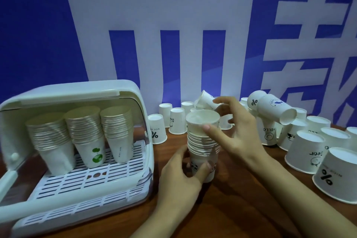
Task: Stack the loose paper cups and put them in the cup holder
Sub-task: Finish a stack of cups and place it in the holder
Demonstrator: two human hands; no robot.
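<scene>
At nine o'clock we see the cup holder point(77, 141) with three stacks point(85, 133) inside; loose cups point(305, 149) spread at three o'clock on the table point(231, 208).

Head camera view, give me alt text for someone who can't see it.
A left hand holds a stack of paper cups upright above a wooden table while the right hand steadies its top. An open cup holder with three stacks stands left; loose cups sit upside down to the right.

- Single head-worn view, looking forward and down from close above the bench point(222, 208).
- It faces a blue banner point(38, 35) just behind.
</scene>
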